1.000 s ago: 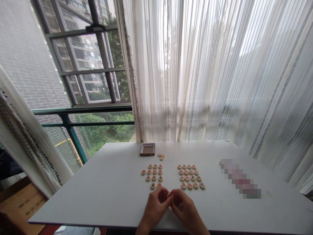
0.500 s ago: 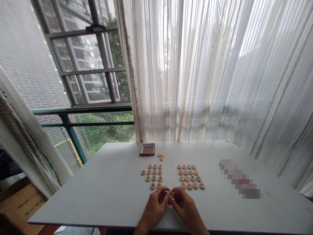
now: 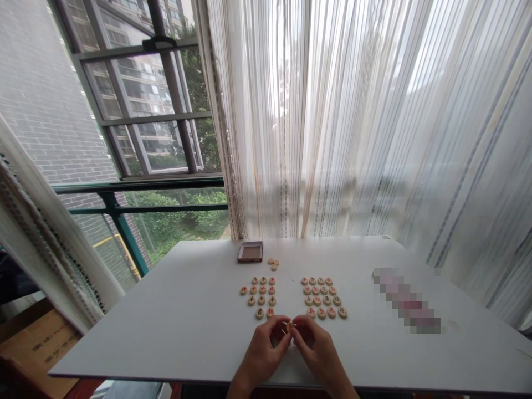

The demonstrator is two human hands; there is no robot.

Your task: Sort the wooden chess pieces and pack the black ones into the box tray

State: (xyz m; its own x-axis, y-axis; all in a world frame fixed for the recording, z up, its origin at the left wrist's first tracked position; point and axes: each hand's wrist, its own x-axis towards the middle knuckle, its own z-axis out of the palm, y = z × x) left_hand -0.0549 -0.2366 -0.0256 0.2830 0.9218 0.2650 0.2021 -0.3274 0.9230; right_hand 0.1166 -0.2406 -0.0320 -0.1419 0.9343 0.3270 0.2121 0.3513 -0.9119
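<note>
Near the front edge of the white table, my left hand and my right hand meet and pinch one round wooden piece between their fingertips. Beyond my left hand lie rows of round pieces with red or black characters. A second group of such pieces stands in four rows beyond my right hand. Farther back, several pieces without visible characters lie close together beside a shallow square box, which is open at the top.
A blurred-out pinkish object lies on the table's right side. Sheer curtains hang behind the table. At the lower left are a cardboard box and a green railing by the window.
The piece between my fingertips has turned slightly, so more of its marked face shows. The camera view has shifted a little. The pieces on the table have not moved.
</note>
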